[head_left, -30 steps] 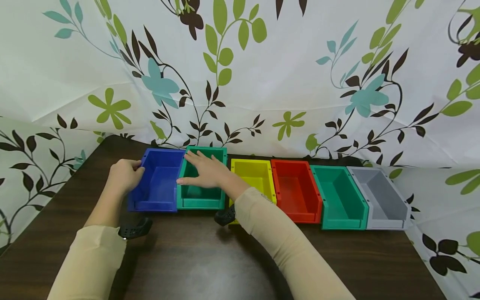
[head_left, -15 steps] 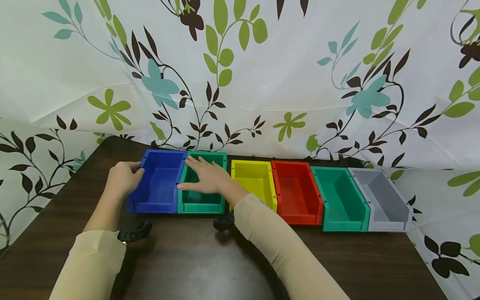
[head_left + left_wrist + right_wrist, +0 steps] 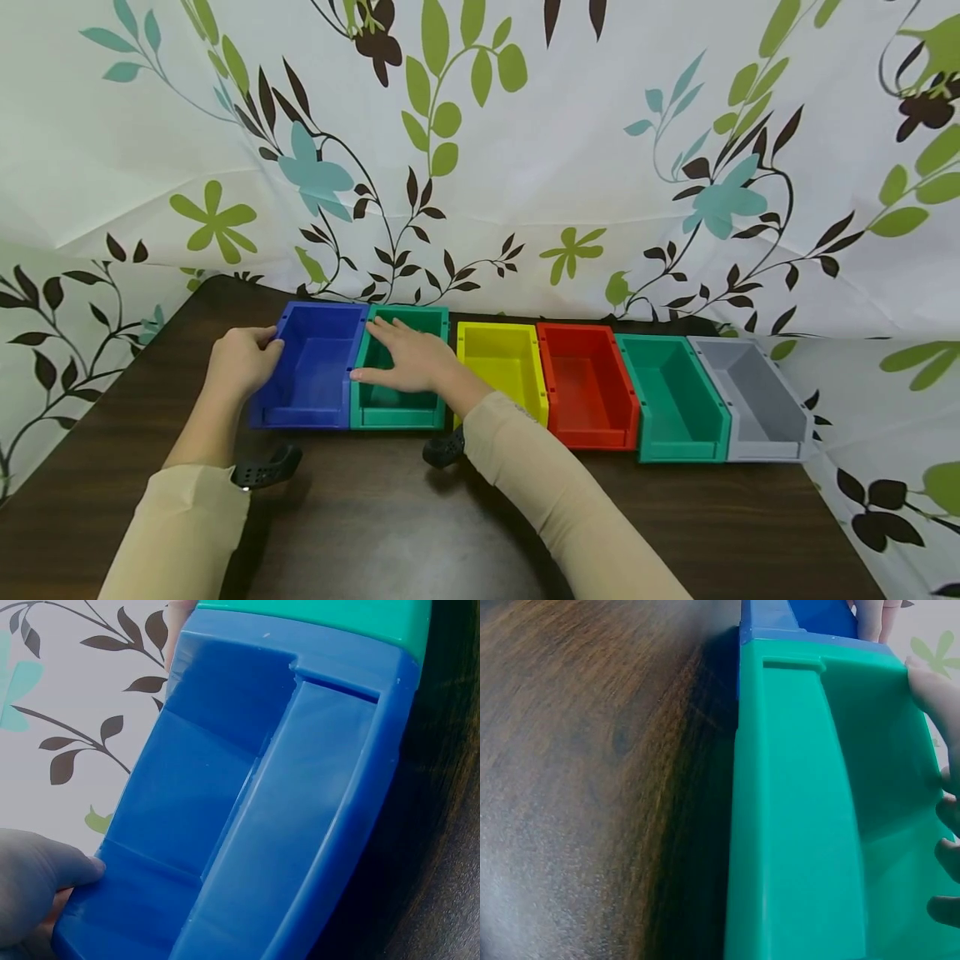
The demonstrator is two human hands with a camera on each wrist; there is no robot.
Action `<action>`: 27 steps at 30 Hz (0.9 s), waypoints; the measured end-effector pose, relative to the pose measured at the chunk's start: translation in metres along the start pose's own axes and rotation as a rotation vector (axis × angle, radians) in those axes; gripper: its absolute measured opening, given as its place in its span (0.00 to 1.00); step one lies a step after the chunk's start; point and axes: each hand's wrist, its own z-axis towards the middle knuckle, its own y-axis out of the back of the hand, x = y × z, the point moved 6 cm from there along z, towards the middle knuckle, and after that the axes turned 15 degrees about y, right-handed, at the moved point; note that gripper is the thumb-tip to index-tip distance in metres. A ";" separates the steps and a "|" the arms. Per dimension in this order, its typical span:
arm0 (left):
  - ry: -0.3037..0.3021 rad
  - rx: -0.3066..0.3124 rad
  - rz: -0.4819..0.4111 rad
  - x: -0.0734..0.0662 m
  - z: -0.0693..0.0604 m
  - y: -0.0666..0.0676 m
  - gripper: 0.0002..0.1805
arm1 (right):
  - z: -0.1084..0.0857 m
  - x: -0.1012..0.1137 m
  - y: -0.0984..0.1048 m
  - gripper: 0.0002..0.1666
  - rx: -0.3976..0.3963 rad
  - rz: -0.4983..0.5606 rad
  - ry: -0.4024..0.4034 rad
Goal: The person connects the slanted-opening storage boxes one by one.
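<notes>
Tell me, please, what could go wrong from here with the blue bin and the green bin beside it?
The left hand grips the blue bin at its outer side, so an uneven push might turn it askew. The green bin beside it touches it and could be shoved along. In the head view, the right sleeve crosses the front of the yellow bin and may catch it.
</notes>
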 end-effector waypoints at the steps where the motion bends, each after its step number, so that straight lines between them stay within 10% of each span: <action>1: 0.000 -0.001 -0.001 0.000 0.000 0.000 0.22 | 0.000 0.000 0.000 0.53 -0.003 -0.001 -0.003; 27: 0.036 0.017 0.005 -0.001 -0.002 -0.002 0.23 | -0.019 -0.004 0.019 0.42 -0.021 -0.023 0.054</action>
